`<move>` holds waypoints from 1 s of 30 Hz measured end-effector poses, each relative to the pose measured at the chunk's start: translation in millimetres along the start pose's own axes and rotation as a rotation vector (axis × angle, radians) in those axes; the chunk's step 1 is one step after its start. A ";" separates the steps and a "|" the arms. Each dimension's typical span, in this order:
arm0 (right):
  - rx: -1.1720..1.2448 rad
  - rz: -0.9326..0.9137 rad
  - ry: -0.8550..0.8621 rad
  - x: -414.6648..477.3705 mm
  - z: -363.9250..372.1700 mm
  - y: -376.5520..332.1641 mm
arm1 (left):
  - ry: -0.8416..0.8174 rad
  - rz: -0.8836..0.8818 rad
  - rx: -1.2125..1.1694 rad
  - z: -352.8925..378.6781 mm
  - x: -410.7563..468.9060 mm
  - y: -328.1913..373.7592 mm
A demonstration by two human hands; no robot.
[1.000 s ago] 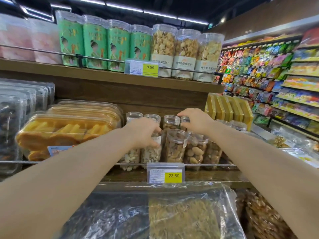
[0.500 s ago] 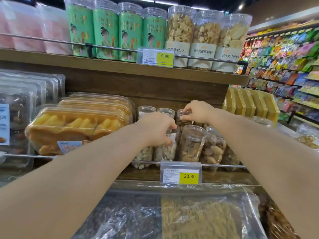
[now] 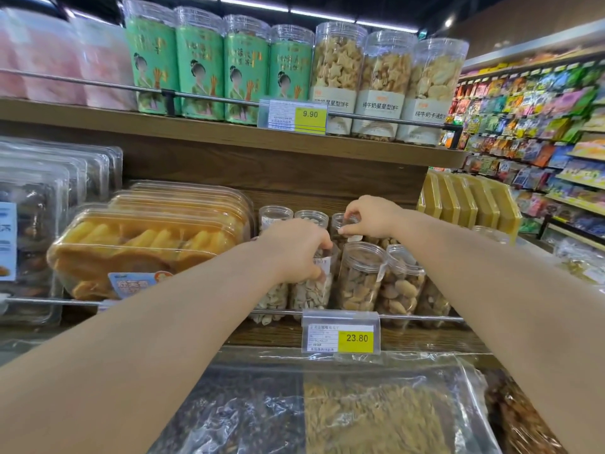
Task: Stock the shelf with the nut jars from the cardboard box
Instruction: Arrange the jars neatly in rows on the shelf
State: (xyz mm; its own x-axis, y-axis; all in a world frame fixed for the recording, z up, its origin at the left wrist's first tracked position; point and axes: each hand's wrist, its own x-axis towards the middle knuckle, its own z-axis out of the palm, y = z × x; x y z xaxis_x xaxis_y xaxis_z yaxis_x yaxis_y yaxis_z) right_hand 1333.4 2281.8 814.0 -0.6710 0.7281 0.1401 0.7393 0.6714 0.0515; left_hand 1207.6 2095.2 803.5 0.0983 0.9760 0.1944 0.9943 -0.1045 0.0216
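Note:
Several clear nut jars stand in two rows on the middle shelf (image 3: 327, 334) behind a metal rail. My left hand (image 3: 294, 249) is clamped over the top of a front-row jar of pale nuts (image 3: 311, 291). My right hand (image 3: 370, 216) reaches further back and pinches the lid of a back-row jar (image 3: 342, 224). A jar of brown nuts (image 3: 358, 278) and a jar of larger nuts (image 3: 401, 286) stand to the right of my left hand. The cardboard box is out of view.
Flat clear packs of yellow dried fruit (image 3: 147, 247) crowd the jars' left side, and yellow boxes (image 3: 468, 201) stand to the right. A price tag (image 3: 340, 332) hangs on the rail. Tall green and clear cookie canisters (image 3: 337, 70) fill the upper shelf. Bagged goods (image 3: 327, 411) lie below.
Both hands stay on the same jars. My right hand has shifted slightly back and left on the rear jar's lid. The camera has moved a little closer.

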 end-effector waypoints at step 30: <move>-0.061 0.252 0.008 -35.0 -5.0 38.4 | 0.001 -0.049 0.003 0.7 2.1 5.1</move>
State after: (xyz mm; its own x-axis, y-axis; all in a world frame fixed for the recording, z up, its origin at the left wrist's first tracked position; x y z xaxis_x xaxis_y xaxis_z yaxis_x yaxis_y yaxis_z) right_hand 1385.6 2281.4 816.0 -0.4648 0.8701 0.1637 0.8853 0.4592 0.0733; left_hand 1212.9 2096.8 803.3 0.0498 0.9798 0.1937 0.9980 -0.0564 0.0286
